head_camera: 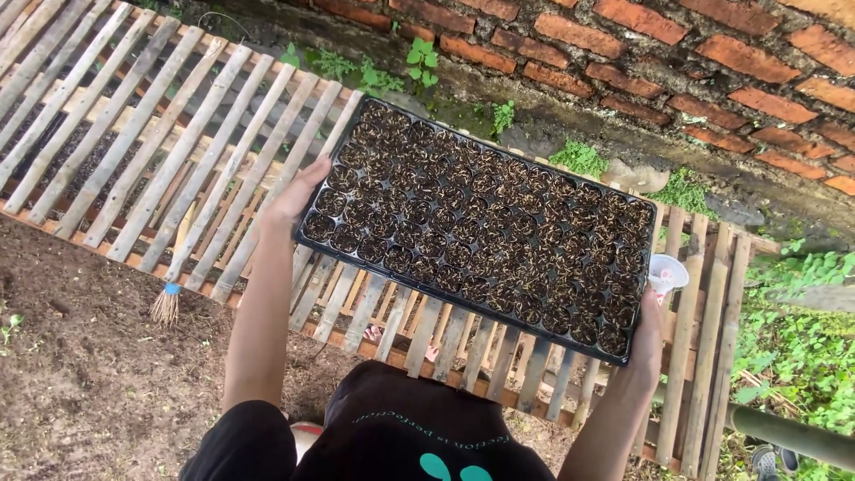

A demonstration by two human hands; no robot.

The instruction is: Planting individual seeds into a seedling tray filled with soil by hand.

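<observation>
- A person looks down at a black plastic seedling tray (476, 227), rectangular with many small round cells packed with dark soil, lying across the centre of the frame and tilted from upper left to lower right.
- The tray sits over a slatted bamboo worktop (134, 142) that fills the left and lower middle of the frame; whether it rests fully on the slats or is partly lifted cannot be told.
- The left hand (294, 198), at centre left, grips the tray's short left edge, fingers (312, 174) wrapped loosely along the rim.
- The right hand (648, 334), at lower right, holds the opposite short edge; its fingers are mostly hidden under the rim, so their exact curl cannot be told.
- A small white funnel-shaped cup (666, 272) sits just beside the right hand.
- A small straw brush with a blue band (167, 298) lies at lower left; a red brick wall (677, 62) runs along the top.
- Judgement: to handle the tray well, keep both ends level, support it evenly at both short edges, and move slowly so loose soil stays in the cells.
</observation>
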